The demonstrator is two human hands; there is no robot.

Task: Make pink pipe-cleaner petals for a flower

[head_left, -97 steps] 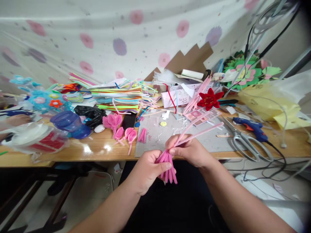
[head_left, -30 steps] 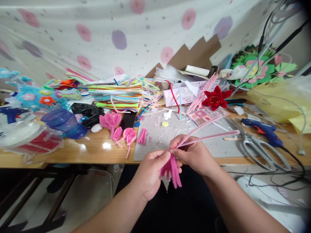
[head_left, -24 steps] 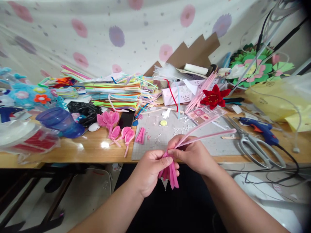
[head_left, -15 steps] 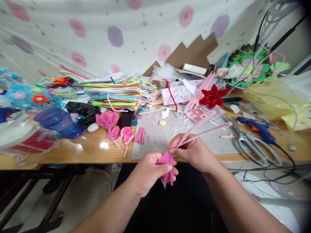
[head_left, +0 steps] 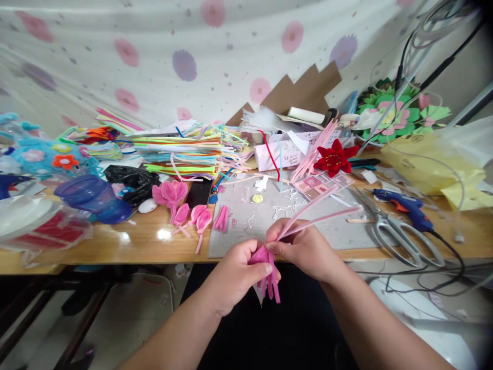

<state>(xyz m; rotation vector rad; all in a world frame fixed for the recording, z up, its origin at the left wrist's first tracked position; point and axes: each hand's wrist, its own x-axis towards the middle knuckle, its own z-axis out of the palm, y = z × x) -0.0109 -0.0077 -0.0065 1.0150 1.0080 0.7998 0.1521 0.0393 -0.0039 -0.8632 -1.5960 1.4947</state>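
Note:
My left hand (head_left: pixel 250 264) is closed round a bundle of dark pink pipe cleaners (head_left: pixel 274 288), whose ends hang below the fingers. My right hand (head_left: pixel 296 244) pinches the top of the same bundle, where paler pink pipe cleaner lengths (head_left: pixel 321 220) stick out up and to the right. Both hands meet just in front of the table edge, over the lap. Fingers hide the spot where the pale and dark lengths come together. On the grey cutting mat (head_left: pixel 231 245) lies a short bunch of pink pipe cleaners (head_left: pixel 221 219).
Pink pipe cleaner flowers (head_left: pixel 170 195) lie left of the mat. Scissors (head_left: pixel 404 236) and a blue glue gun (head_left: pixel 408 205) with a trailing cord lie on the right. Behind are a stack of coloured pipe cleaners (head_left: pixel 181 154) and a red flower (head_left: pixel 335 158).
The pale lengths have tilted slightly lower. The hanging dark pink ends have spread and reach a little further down. Both hands keep their hold, and the view has shifted slightly.

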